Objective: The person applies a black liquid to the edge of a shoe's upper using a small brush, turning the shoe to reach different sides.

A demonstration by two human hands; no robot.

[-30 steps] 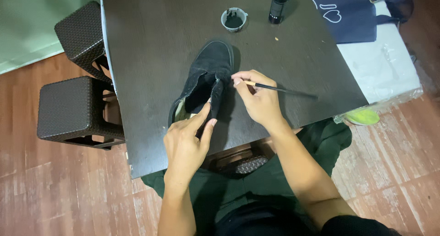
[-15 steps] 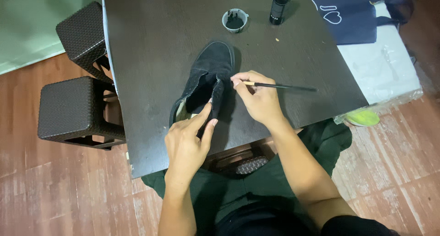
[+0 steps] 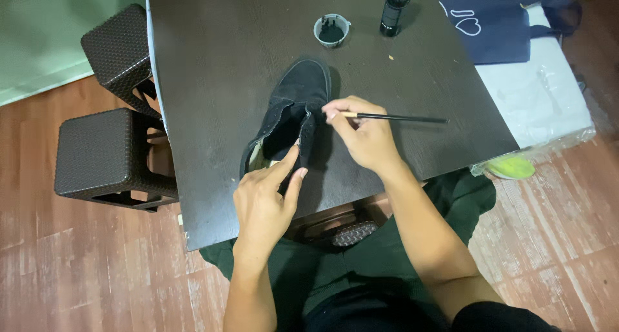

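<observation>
Shoe and brush on the dark worktop

Room is wide on the far left of the worktop point(image 3: 206, 61), which is bare, and its near edge sits close to the person's lap. The black shoe point(image 3: 293, 113) lies in the middle, toe pointing far. The left hand point(image 3: 264, 200) holds the shoe's near opening, fingers point(image 3: 287, 167) pinching the side flap. The right hand point(image 3: 364, 135) is just right of the shoe, fingers closed on a thin brush point(image 3: 400, 118) whose tip touches the shoe. A small cup point(image 3: 331, 30) and dark bottle point(image 3: 394, 9) stand far. Two brown stools point(image 3: 103, 151) stand left on the wood floor point(image 3: 77, 274).
</observation>
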